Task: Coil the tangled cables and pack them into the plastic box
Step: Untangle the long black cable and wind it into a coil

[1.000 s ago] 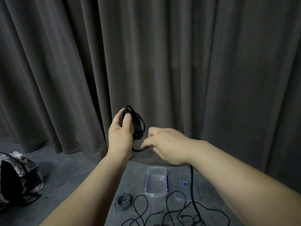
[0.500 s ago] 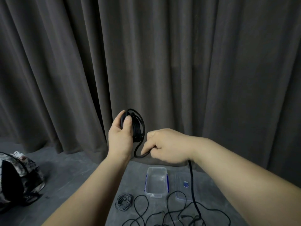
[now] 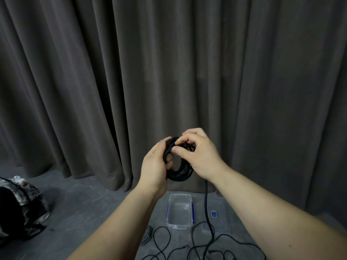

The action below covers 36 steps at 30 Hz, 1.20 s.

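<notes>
My left hand [image 3: 155, 166] grips the black coil [image 3: 180, 170] at chest height, fingers curled through its centre and thumb on its outer edge; my right hand [image 3: 197, 153] pinches the newest loop between thumb and fingertips, just beside the left thumb, at the coil's top. Both hands are clenched on the same cable. From under my right wrist the uncoiled tail [image 3: 206, 203] drops straight down to the tangle [image 3: 197, 248] lying on the floor [image 3: 84, 203] below both hands.

Risks, as I judge them: the tail probably runs into crossed loops of other cables, so a fresh pull may lift a knot or drag the whole heap instead of feeding slack. It hangs between the plastic box [image 3: 179, 210], open directly below my hands, and the lid [image 3: 215, 214] to the right of it; a swinging tail may snag either one. If my right pinch lets go before my left fingers catch the loop, the turns may spring apart. A coil wound too wide may not fit the box. A small grey coil [image 3: 147, 234], partly hidden by my left forearm, lies to the left of the box, not yet packed
</notes>
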{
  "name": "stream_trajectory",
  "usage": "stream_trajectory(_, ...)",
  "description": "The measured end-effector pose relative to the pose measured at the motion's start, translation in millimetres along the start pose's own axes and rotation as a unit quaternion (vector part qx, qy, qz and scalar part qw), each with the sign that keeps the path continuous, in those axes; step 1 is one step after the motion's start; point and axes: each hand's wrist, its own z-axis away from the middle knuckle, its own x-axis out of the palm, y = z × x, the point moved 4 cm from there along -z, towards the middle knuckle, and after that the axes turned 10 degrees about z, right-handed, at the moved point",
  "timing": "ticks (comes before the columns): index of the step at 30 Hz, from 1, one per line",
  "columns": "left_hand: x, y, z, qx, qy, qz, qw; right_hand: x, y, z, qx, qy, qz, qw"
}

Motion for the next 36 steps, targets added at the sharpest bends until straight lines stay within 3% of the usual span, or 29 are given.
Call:
stream_trajectory(4, -0.7, -2.3, 0.0, -0.021, -0.009, 0.031, 0.999, 3.3, 4.3, -0.4, -0.016, 0.007, 0.028, 0.999)
stream_trajectory(10, 1.7, -5.2, -0.5, -0.015, -0.015, 0.025, 0.999, 6.9, 11.8, 1.4, 0.034, 0.033, 0.019, 0.999)
stream_trajectory(20, 6.4, -1.8, -0.6, 0.04, -0.04, -0.024, 0.998, -0.9, 18.1, 3.3, 0.134, 0.089, -0.158, 0.974)
stream_trajectory(27, 5.4, 1.2, 0.0, 0.051, -0.022, -0.028, 0.998, -11.3, 22.3, -2.2, 0.109, 0.054, -0.198, 0.973)
stream_trajectory(32, 10.4, -0.9, 1.1, 0.042, -0.028, -0.029, 0.998, -17.8, 25.9, -0.7, 0.072, 0.088, -0.074, 0.991)
stream_trajectory(34, 8.7, 2.7, -1.0, 0.05, -0.008, -0.026, 0.998, -18.2, 21.6, 4.8, 0.007, 0.033, 0.023, 0.999)
stream_trajectory(36, 6.1, 6.7, -3.6, 0.059, 0.003, -0.028, 0.998, -15.2, 16.9, 14.3, -0.044, -0.091, 0.127, 0.987)
